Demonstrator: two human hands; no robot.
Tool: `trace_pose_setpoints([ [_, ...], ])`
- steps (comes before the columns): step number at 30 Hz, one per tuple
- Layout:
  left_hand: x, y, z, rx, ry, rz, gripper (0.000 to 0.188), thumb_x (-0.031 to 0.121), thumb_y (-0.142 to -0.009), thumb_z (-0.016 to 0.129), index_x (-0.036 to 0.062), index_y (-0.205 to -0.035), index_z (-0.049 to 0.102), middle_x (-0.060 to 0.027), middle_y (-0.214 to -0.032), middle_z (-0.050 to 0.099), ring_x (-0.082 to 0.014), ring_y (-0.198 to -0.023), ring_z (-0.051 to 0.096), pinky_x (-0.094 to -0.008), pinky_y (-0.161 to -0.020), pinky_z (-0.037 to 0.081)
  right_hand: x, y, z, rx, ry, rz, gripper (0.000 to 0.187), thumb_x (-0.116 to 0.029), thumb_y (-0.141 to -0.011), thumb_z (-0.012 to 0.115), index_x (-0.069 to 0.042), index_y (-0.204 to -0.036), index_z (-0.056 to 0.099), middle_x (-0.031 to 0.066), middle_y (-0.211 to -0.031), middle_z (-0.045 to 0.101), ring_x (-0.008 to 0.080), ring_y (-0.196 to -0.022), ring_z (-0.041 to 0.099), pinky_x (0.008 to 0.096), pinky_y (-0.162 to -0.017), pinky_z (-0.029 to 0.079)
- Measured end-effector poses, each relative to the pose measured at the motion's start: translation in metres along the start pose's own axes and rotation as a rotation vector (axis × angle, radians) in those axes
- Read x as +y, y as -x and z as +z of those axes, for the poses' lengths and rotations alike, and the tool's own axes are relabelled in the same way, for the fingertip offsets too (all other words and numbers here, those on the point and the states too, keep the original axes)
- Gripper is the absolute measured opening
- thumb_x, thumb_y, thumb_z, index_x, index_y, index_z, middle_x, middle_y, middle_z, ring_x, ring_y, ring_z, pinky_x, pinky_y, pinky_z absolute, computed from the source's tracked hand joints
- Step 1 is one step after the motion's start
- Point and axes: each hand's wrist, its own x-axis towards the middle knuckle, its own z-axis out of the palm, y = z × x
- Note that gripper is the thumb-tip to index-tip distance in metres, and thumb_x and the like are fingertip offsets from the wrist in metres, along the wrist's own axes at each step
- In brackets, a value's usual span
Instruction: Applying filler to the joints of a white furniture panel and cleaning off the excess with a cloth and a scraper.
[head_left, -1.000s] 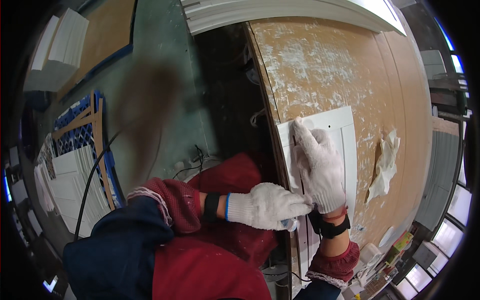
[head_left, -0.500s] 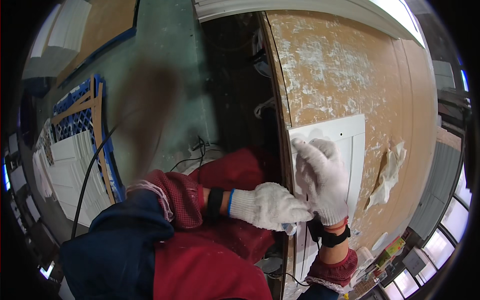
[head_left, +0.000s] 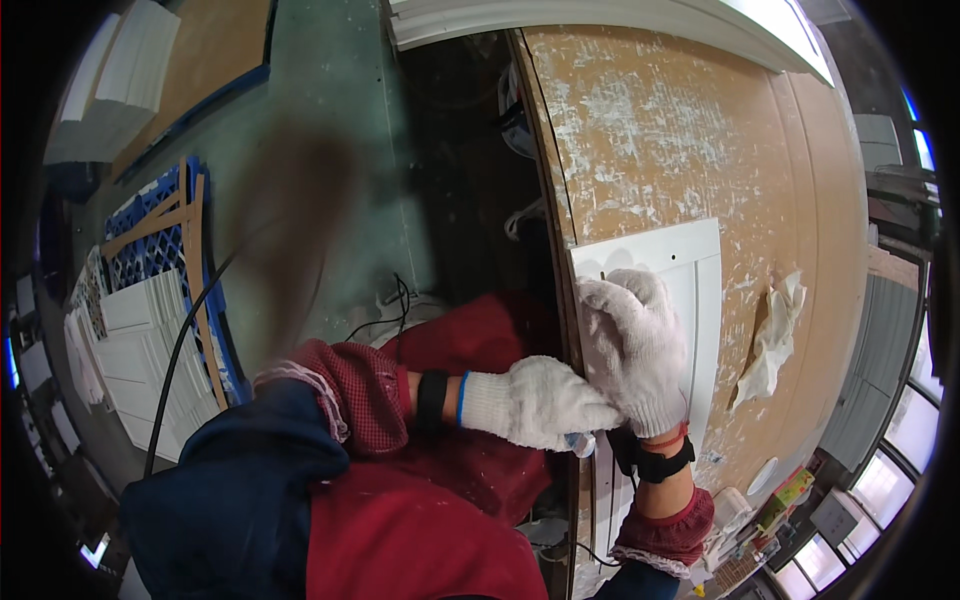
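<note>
A white panel door (head_left: 697, 290) with a recessed middle and a small dark hole lies at the near-left edge of the worktable. Over its left side is my right hand (head_left: 638, 340), in a white knit glove, its fingers bent and close together; whatever lies under them is hidden. My left hand (head_left: 540, 405), gloved alike, is closed at the table's edge beside my right wrist. From under its fingers pokes the end of a small clear-and-blue object (head_left: 580, 443), too covered to name.
The brown worktable (head_left: 650, 130) is smeared with white. A crumpled pale sheet (head_left: 775, 340) lies right of the panel, and long white boards (head_left: 610, 18) cross the far end. White panels (head_left: 150, 350) stand stacked at left. A black cable (head_left: 180, 350) hangs by my left arm.
The view has shifted slightly. My right hand has slid a little nearer along the panel, its fingers more bent. My left hand stays at the table's edge.
</note>
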Motion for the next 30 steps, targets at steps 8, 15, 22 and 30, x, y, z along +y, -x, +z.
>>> trace_pose_setpoints([
  [8,0.002,0.0,0.0,0.042,-0.033,-0.013,0.035,0.03,-0.078,0.066,0.0165,-0.11,0.063,-0.0062,-0.084,0.067,-0.0285,-0.067,0.066,-0.0416,-0.055,0.052,-0.012,-0.004,0.0,-0.026,0.06,0.149,0.047,-0.011,-0.084,0.063,-0.016,-0.131,0.057,0.0107,-0.094,0.06,0.0302,-0.088,0.056,0.0417,-0.076,0.047],
  [15,0.004,0.003,-0.004,0.085,0.104,-0.02,0.036,0.025,-0.077,0.07,0.0156,-0.111,0.065,-0.0097,-0.106,0.066,-0.0276,-0.086,0.067,-0.039,-0.067,0.054,-0.007,0.014,-0.016,-0.085,-0.535,0.292,0.02,-0.002,-0.087,0.06,-0.005,-0.105,0.069,0.0077,-0.095,0.058,0.02,-0.089,0.057,0.0303,-0.077,0.048],
  [22,0.01,0.01,-0.025,0.205,0.012,0.131,0.034,0.016,-0.074,0.072,0.007,-0.105,0.065,-0.0087,-0.113,0.065,-0.0276,-0.097,0.065,-0.0388,-0.081,0.054,0.0,0.051,-0.026,0.133,-0.461,0.471,0.05,-0.009,-0.091,0.061,-0.002,-0.138,0.049,0.0142,-0.123,0.058,0.0192,-0.106,0.058,0.0295,-0.088,0.048],
  [30,0.015,-0.008,0.0,0.081,-0.271,0.489,0.031,0.03,-0.074,0.065,0.0085,-0.096,0.064,-0.0057,-0.105,0.063,-0.0241,-0.105,0.06,-0.0366,-0.09,0.048,-0.011,0.008,-0.013,0.067,0.458,0.005,0.052,-0.013,-0.085,0.062,-0.008,-0.135,0.05,0.0133,-0.133,0.054,0.0328,-0.122,0.052,0.0423,-0.09,0.047],
])
